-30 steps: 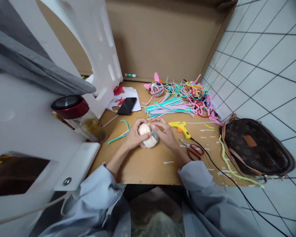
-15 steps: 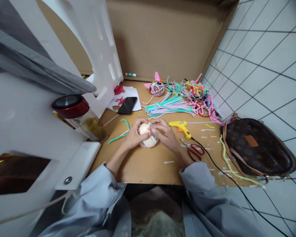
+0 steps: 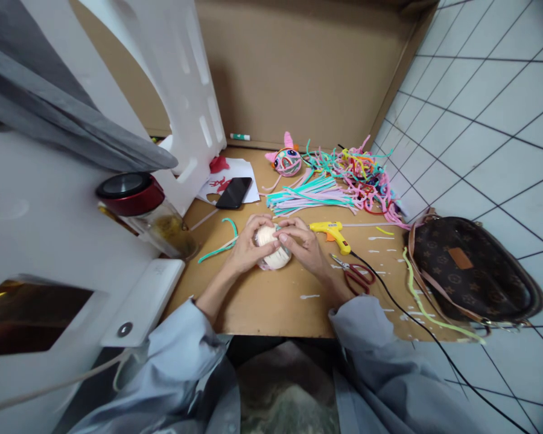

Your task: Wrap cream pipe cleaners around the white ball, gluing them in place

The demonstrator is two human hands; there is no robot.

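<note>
A cream-coloured ball (image 3: 277, 255), its surface ridged as if wound with soft strips, is held just above the front half of the table. My left hand (image 3: 250, 246) is curled round its left side, thumb lying across the front. From the right, my right hand (image 3: 301, 244) presses its thumb and fingertips on the ball's upper right, where a bit of teal shows. Whatever may be pinched between those fingertips is too small to make out. A yellow hot glue gun (image 3: 331, 234) lies just right of my right hand, with red-handled scissors (image 3: 355, 272) below it.
Teal and pink pipe cleaners (image 3: 310, 196) lie bundled behind my hands, beside a tangled heap (image 3: 366, 175). A pink-eared ball figure (image 3: 287, 161) stands at the back. A phone (image 3: 234, 193) and glass bottle (image 3: 163, 223) are left; a brown handbag (image 3: 475, 271) is right, near the glue gun's black cord (image 3: 402, 308).
My hands and the ball stay almost in place; the right thumb has shifted very slightly on the ball. A small light on the white device at left has gone out.
</note>
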